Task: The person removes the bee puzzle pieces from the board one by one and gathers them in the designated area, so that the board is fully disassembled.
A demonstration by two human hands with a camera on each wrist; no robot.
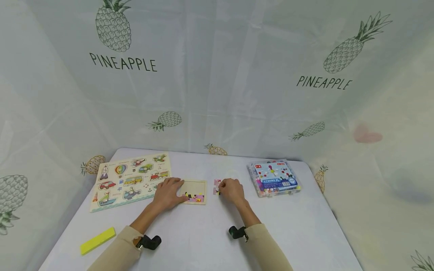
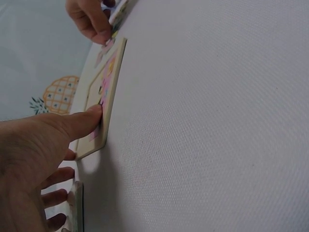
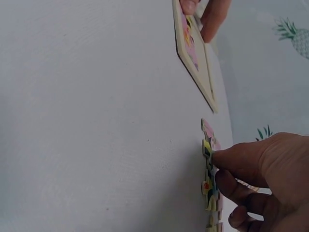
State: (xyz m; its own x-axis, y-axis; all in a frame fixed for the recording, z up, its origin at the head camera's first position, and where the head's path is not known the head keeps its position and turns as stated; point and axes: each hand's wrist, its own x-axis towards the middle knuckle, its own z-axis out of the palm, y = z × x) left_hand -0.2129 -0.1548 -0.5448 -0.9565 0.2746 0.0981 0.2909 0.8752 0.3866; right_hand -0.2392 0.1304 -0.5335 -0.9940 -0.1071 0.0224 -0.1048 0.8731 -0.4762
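Note:
A small wooden jigsaw tray [image 1: 196, 192] lies at the middle of the table, with a few coloured pieces in its near row. My left hand [image 1: 169, 192] rests on the tray's left edge, fingers straight, and the thumb [image 2: 84, 121] presses on the tray [image 2: 115, 82]. Just right of the tray lies a small cluster of loose puzzle pieces [image 1: 216, 186]. My right hand [image 1: 231, 189] is curled over them and pinches a puzzle piece [image 3: 207, 145] between thumb [image 3: 231, 157] and fingers. The tray [image 3: 193, 53] and left fingertips [image 3: 212, 19] show at the top of the right wrist view.
A wooden vehicle peg puzzle [image 1: 130, 180] lies to the far left. A clear plastic box of coloured beads [image 1: 274, 178] sits to the right. A yellow block [image 1: 97, 241] lies near the front left edge. Pineapple-print sheeting [image 1: 217, 75] surrounds the white table [image 1: 203, 241].

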